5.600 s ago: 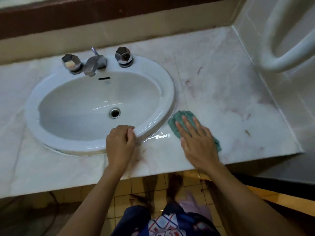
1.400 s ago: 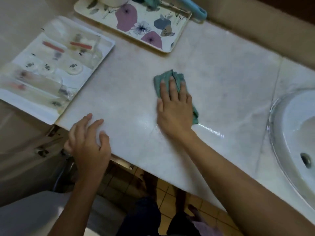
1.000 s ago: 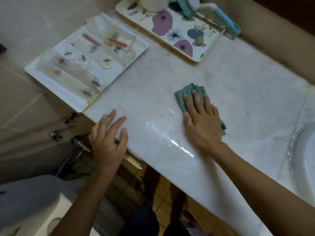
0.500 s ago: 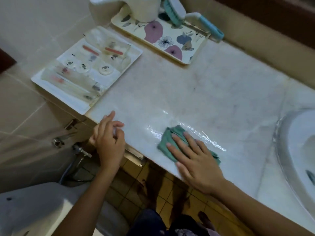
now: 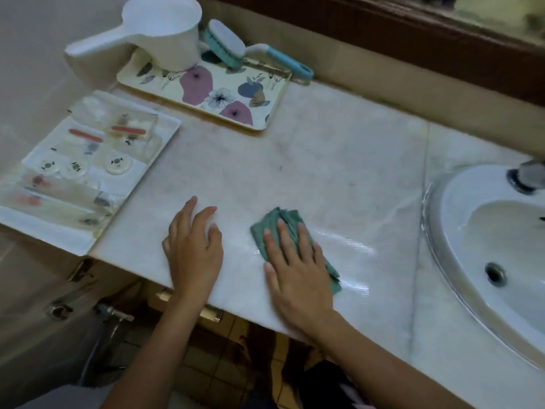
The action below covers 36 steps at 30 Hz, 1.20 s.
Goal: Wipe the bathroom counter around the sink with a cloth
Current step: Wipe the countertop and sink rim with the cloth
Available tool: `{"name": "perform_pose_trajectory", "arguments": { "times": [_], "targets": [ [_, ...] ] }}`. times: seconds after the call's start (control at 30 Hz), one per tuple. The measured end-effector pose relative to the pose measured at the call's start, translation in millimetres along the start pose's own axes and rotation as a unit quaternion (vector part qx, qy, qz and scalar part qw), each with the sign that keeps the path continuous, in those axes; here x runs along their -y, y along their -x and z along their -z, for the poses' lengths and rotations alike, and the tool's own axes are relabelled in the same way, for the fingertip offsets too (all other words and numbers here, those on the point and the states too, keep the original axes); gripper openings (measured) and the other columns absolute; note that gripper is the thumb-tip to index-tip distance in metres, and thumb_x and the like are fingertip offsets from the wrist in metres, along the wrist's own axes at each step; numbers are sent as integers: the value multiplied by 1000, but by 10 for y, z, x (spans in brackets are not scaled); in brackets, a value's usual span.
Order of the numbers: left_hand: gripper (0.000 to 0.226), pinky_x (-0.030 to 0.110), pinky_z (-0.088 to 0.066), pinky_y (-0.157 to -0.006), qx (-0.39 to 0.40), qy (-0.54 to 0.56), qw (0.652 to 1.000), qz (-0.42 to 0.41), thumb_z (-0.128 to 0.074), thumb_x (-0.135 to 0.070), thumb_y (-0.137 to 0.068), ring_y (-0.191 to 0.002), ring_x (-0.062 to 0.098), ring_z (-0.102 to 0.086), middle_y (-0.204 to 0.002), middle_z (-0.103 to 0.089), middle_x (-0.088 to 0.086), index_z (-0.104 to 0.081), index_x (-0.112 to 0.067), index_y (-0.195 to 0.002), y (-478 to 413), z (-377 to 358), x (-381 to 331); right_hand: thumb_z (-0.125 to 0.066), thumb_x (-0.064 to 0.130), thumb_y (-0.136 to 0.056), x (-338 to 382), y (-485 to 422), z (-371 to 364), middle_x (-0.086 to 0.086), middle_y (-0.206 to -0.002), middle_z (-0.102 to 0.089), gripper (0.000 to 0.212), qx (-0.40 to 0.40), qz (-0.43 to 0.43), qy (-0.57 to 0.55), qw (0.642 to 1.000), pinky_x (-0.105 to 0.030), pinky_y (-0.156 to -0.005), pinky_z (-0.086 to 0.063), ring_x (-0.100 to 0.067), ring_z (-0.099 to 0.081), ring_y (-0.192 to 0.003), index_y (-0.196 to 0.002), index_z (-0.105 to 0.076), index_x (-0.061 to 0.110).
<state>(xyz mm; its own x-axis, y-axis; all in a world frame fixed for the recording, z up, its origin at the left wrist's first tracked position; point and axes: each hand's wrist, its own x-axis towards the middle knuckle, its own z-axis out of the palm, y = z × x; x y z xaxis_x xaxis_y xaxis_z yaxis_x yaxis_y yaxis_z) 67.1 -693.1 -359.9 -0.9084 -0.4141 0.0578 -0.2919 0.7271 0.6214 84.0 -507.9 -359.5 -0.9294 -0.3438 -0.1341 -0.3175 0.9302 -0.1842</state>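
- The cloth (image 5: 287, 216) was a small teal-green rag, folded and creased. It lay flat on the pale marble bench (image 5: 324, 160) near the front edge, between the left grip and the sink.
- The right grip (image 5: 298, 270) lay palm-down on the cloth, its fingers straight and slightly spread, pressing it to the stone rather than curling round it. The cloth's folds showed beyond the fingertips and along the little-finger side.
- The left grip (image 5: 193, 249) rested flat on the bare stone just beside the cloth without touching it, fingers relaxed and holding nothing.
- A shiny wet streak (image 5: 348, 245) ran from the cloth toward the sink.
- The white oval sink (image 5: 460, 187) sat at the right, partly cut off, with a blurred metal tap handle (image 5: 529, 174) on its rim.
- At the back left, well apart from the cloth, a floral tray (image 5: 224, 95) carried a white dipper (image 5: 165, 33) and a teal scrubbing brush (image 5: 227, 45).
- At the left end lay a white tray (image 5: 59, 237) of clear-wrapped toiletries.
- Faint dark smudges marked the stone between the trays and the cloth.
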Motion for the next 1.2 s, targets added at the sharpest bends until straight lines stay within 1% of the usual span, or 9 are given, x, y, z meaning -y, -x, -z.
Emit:
{"name": "perform_pose_trajectory", "arguments": {
  "times": [0.13,0.3,0.47,0.63,0.8,0.9,1.07,1.13,1.2],
  "targets": [
    [39,48,-25,-107,19,-93,995,-3,-44,-31,-97,-140,20,-24,-156,-29,-4,-49,-28,-135,-15,-63,3,-22,44,-100,-304,-782,108,6,-161,-16,53,14,160,36,986,-41,-113,-15,-23,-7,-149,-153,-19,36],
    [38,47,-25,-106,10,-89,996,-10,-47,-30,-97,-140,20,-24,-155,-32,-4,-52,-26,-134,-8,-53,-12,-23,45,-101,-1181,-1113,324,11,-162,-9,53,-25,-28,18,999,-39,-115,-14,-19,-4,-149,-152,-14,40],
    [39,49,-26,-107,14,-91,996,3,-46,-32,-96,-140,22,-25,-156,-32,-4,-53,-26,-134,9,-38,-38,-22,43,-100,-1831,-378,354,5,-163,-5,56,-61,-250,-2,966,-42,-117,-12,-23,-4,-149,-154,-9,34],
    [37,49,-20,-111,46,-53,996,62,-51,-30,-93,-143,23,-21,-157,-27,0,-58,-25,-129,72,-73,-333,-14,45,-99,-1477,831,147,5,-163,-4,58,-39,-193,10,980,-41,-115,-18,-22,1,-150,-155,-7,31],
    [29,38,-24,-107,96,53,991,-76,-59,-16,-89,-138,21,-30,-149,-39,-2,-63,-24,-117,611,-342,-907,-20,47,-102,-1791,1871,153,7,-163,-8,55,-8,-87,2,996,-43,-113,-25,-19,-2,-150,-154,-12,33],
    [28,29,-23,-100,148,93,975,-137,-61,-12,-85,-133,21,-37,-144,-45,-3,-66,-22,-111,948,-540,-1146,-23,45,-102,-2017,2252,151,6,-162,-15,53,-21,-156,-5,988,-47,-111,-32,-19,-8,-149,-153,-19,31],
    [33,31,-30,-100,229,130,941,-214,-49,-28,-79,-126,18,-43,-137,-52,-5,-69,-23,-106,1358,-726,-1343,-31,32,-98,-2309,2628,134,9,-155,-30,50,-97,-241,-76,963,-41,-110,-29,-16,-19,-146,-148,-36,29],
    [37,33,-35,-98,241,136,929,-246,-44,-33,-78,-123,18,-46,-134,-55,-6,-70,-23,-102,1459,-775,-1399,-34,25,-97,-2367,2706,166,8,-145,-42,45,-154,-281,-147,936,-38,-109,-35,-12,-31,-139,-141,-45,26],
    [37,31,-37,-95,246,141,921,-269,-43,-35,-78,-118,17,-49,-129,-55,-10,-70,-24,-101,1544,-818,-1490,-37,21,-101,-2367,2737,337,7,-133,-55,35,-187,-336,-257,886,-22,-100,-41,-13,-50,-125,-132,-49,33]
  ]
}}
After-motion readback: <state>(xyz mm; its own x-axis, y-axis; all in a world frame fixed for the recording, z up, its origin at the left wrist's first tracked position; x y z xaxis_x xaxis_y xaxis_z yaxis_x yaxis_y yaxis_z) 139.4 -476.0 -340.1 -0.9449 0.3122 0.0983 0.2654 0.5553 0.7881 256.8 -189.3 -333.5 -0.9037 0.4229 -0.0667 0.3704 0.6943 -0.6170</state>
